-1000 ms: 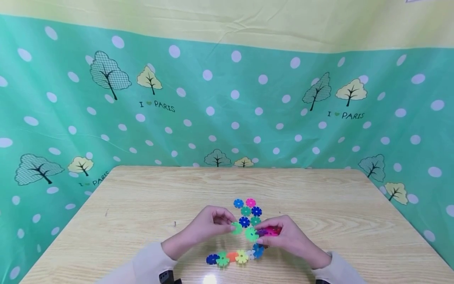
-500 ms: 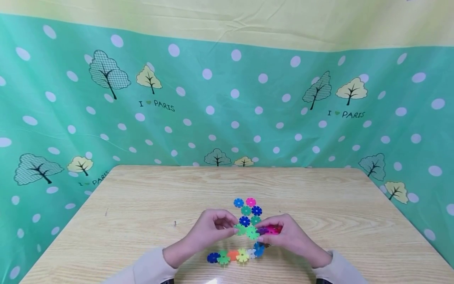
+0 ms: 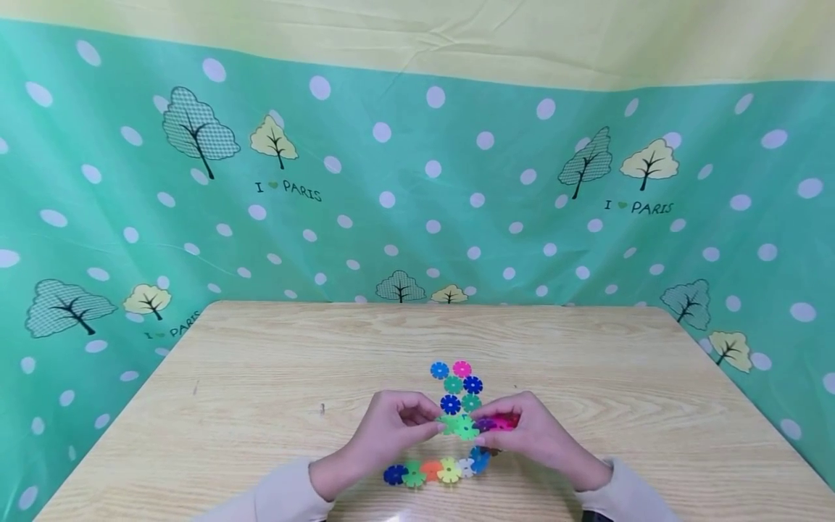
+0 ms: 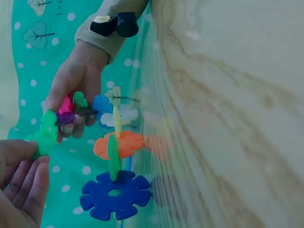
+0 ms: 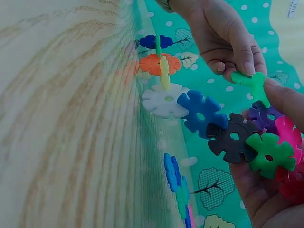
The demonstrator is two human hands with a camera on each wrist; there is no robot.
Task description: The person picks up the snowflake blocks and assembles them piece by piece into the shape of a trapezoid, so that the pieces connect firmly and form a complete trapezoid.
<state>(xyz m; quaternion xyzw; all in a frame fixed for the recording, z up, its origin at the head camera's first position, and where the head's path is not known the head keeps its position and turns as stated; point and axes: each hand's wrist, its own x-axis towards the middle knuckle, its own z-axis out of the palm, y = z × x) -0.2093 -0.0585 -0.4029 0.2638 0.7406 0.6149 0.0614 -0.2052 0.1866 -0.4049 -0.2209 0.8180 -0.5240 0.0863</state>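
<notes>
Left grip, one: pinching one light-green disc. Right grip, one: holding one multicoloured chain near its light-green end. Both green pieces are touching between the grips, above the counter. Farther discs, six, lying: two dark blue, two teal, one blue, one pink.
</notes>
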